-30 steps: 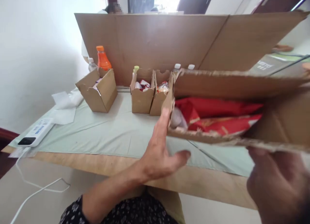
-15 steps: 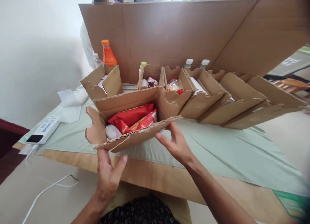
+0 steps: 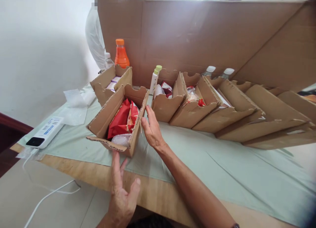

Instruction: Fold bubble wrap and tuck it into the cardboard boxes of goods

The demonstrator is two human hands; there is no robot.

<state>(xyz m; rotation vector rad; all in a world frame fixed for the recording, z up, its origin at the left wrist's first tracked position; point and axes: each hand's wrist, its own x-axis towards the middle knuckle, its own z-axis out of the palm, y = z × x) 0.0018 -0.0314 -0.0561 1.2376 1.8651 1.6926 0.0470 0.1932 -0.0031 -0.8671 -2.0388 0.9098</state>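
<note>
An open cardboard box (image 3: 98, 122) stands on the cloth at the left-middle of the table, its near end toward me. Inside lie red packets (image 3: 119, 119) and, at the near end, a clear plastic-wrapped item (image 3: 121, 139). My right hand (image 3: 153, 129) rests with straight fingers against the box's right side. Below the near end is my left hand (image 3: 122, 188), fingers spread, the fingertips at the box's lower edge; whether they touch it I cannot tell. Neither hand is wrapped round anything.
Several more cardboard boxes (image 3: 170, 106) stand in a row to the right; another box (image 3: 127, 80) is behind left. Behind them are an orange bottle (image 3: 121, 57), white bottles with green caps (image 3: 154, 80) and a tall cardboard panel (image 3: 185, 34). A white device (image 3: 46, 131) with a cable lies left.
The box has turned so that its near end faces me and its long side points away. My right hand has moved left along with it; my left hand has dropped lower.
</note>
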